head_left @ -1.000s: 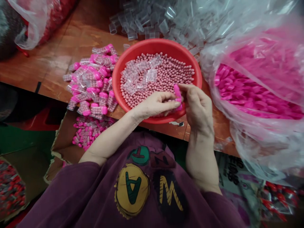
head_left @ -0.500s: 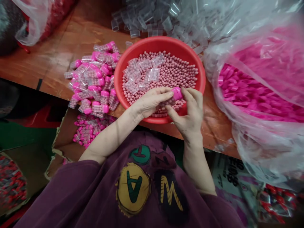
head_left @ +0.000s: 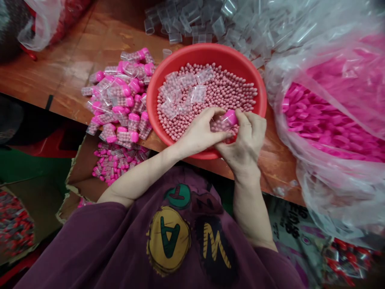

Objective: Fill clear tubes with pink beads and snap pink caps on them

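Note:
Over the near side of a red bowl [head_left: 207, 54] full of small pink balls [head_left: 231, 90], both my hands meet on one clear vial with a pink cap [head_left: 225, 120]. My left hand [head_left: 200, 132] is closed around the vial's clear body. My right hand [head_left: 246, 140] pinches the pink cap end, fingers curled. Several empty clear vials [head_left: 180, 94] lie on the balls in the bowl.
A heap of filled pink-capped vials [head_left: 120, 100] lies left of the bowl on the wooden table [head_left: 87, 44]. More fill a cardboard box [head_left: 114, 164] below the edge. A plastic bag of pink caps [head_left: 327, 112] sits right; empty clear vials [head_left: 204, 20] are piled behind.
The pink cap went from standing upright in my right fingers to sitting on the vial's end. Both hands closed in together on the vial and sank slightly toward the bowl.

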`<state>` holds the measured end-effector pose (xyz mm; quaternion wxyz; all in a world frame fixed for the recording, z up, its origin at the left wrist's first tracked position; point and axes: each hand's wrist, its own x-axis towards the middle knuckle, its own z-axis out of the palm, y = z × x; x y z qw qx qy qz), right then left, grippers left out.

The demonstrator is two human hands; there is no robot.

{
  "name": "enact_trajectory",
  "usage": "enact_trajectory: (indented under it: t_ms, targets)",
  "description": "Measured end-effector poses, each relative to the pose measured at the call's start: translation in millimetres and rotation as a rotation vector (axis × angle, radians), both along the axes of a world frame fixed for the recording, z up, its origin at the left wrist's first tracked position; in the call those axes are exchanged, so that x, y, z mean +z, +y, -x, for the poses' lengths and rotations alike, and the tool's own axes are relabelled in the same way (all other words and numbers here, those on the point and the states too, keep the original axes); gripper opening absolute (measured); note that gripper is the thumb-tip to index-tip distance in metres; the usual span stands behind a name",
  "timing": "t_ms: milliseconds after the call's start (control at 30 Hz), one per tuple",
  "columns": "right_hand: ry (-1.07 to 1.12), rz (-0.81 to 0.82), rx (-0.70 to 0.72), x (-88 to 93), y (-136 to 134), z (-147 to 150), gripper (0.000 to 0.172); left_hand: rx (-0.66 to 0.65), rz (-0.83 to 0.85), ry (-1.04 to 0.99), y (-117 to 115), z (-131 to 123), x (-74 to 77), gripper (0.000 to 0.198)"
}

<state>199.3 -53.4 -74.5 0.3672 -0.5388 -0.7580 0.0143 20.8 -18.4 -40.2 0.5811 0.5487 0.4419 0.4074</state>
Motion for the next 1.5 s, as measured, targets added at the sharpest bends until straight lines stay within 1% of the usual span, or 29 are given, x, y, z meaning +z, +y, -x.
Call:
enact_trajectory:
  t_ms: [67,133,200,267,300,333,400,467,567,700,767,833,900,933,1000,1033,1067,1100,1167,1200,1233,1267,1300,1333,1367,1400,1433,1467,1500]
  targets:
    - [-0.014,0.037,0.014,4.8,-0.3,0.8,0.071,0.050,-0.133,0.173,-1.7,-2.3,-1.7,0.042]
    - [-0.002,0.084,0.012,8.1,-1.4,0.9,0.074,0.055,-0.149,0.205,-3.5,-2.6,-1.2,0.036]
    - [0.011,0.120,0.011,9.5,-2.6,0.8,0.080,0.002,-0.057,0.094,-4.4,-1.0,0.7,0.028]
    - [0.003,0.097,0.019,9.1,-3.4,1.0,0.085,-0.096,0.084,-0.069,-4.2,1.5,3.1,0.012]
    - [-0.006,0.075,0.025,8.5,-3.7,1.4,0.085,-0.138,0.148,-0.139,-3.9,2.6,4.4,0.009]
    - [-0.012,0.047,0.032,8.0,-3.9,1.9,0.084,-0.165,0.201,-0.192,-3.4,3.3,5.5,0.012]
    - [0.000,0.018,0.043,7.5,-4.3,3.1,0.079,-0.176,0.270,-0.252,-2.5,3.8,7.2,0.014]
    - [0.034,0.049,0.048,8.4,-4.8,3.9,0.072,-0.163,0.310,-0.278,-1.8,3.1,8.1,0.011]
    - [0.046,0.110,0.051,10.2,-3.8,3.6,0.064,-0.167,0.366,-0.293,-1.8,2.4,8.6,0.014]
    - [-0.049,0.117,0.020,9.8,0.2,5.5,0.059,-0.164,0.419,-0.306,-3.1,1.4,7.1,0.013]
    - [-0.095,0.106,0.002,10.3,1.3,8.5,0.056,-0.147,0.414,-0.313,-3.7,-0.6,4.1,0.014]
    - [-0.099,0.110,0.011,13.3,2.5,11.0,0.053,-0.106,0.361,-0.278,-4.2,-2.6,0.8,0.017]
    - [-0.056,0.185,0.097,19.5,7.1,10.5,0.053,-0.034,0.269,-0.189,-5.8,-1.5,0.1,0.019]
    - [-0.010,0.253,0.187,23.7,12.0,9.0,0.057,0.004,0.224,-0.140,-7.8,1.8,1.5,0.019]
    - [0.106,0.424,0.420,32.6,28.5,4.6,0.070,0.086,0.139,-0.070,-15.8,16.9,7.9,0.019]
    - [0.151,0.500,0.510,36.4,40.2,3.0,0.072,0.132,0.094,-0.044,-22.2,29.6,12.0,0.023]
    - [0.172,0.542,0.550,39.1,53.8,2.7,0.068,0.198,0.039,-0.012,-30.1,46.1,15.9,0.030]
    - [0.163,0.548,0.537,40.2,68.7,4.0,0.060,0.289,-0.034,0.041,-39.2,66.4,18.7,0.037]
    - [0.065,0.449,0.409,37.0,99.4,12.1,0.045,0.505,-0.157,0.248,-60.0,116.4,19.1,0.042]
    - [-0.011,0.400,0.360,32.8,113.7,18.2,0.047,0.610,-0.184,0.386,-70.6,144.0,16.4,0.043]
    - [-0.099,0.379,0.344,27.5,126.2,24.9,0.049,0.691,-0.188,0.537,-81.0,171.6,12.2,0.042]
    - [-0.180,0.381,0.343,21.6,136.4,31.4,0.051,0.733,-0.171,0.701,-90.5,197.3,7.0,0.041]
    - [-0.242,0.398,0.353,15.8,144.0,36.9,0.050,0.710,-0.137,0.855,-98.7,219.3,1.6,0.040]
    - [-0.272,0.414,0.363,10.9,148.8,40.8,0.046,0.720,-0.147,0.984,-105.2,236.0,-3.1,0.039]
    - [-0.264,0.426,0.370,7.5,150.8,42.7,0.040,0.742,-0.165,1.073,-109.4,246.0,-6.6,0.038]
    - [-0.218,0.440,0.372,6.0,150.2,42.7,0.035,0.769,-0.202,1.111,-110.7,248.8,-8.4,0.036]
    - [-0.135,0.466,0.374,6.8,147.1,41.0,0.031,0.801,-0.253,1.104,-108.7,244.1,-8.8,0.034]
    - [-0.022,0.511,0.382,9.8,141.9,38.2,0.028,0.821,-0.311,1.053,-103.3,232.7,-7.9,0.032]
    - [0.113,0.581,0.397,14.7,135.0,35.0,0.027,0.799,-0.363,0.977,-94.5,215.7,-6.3,0.030]
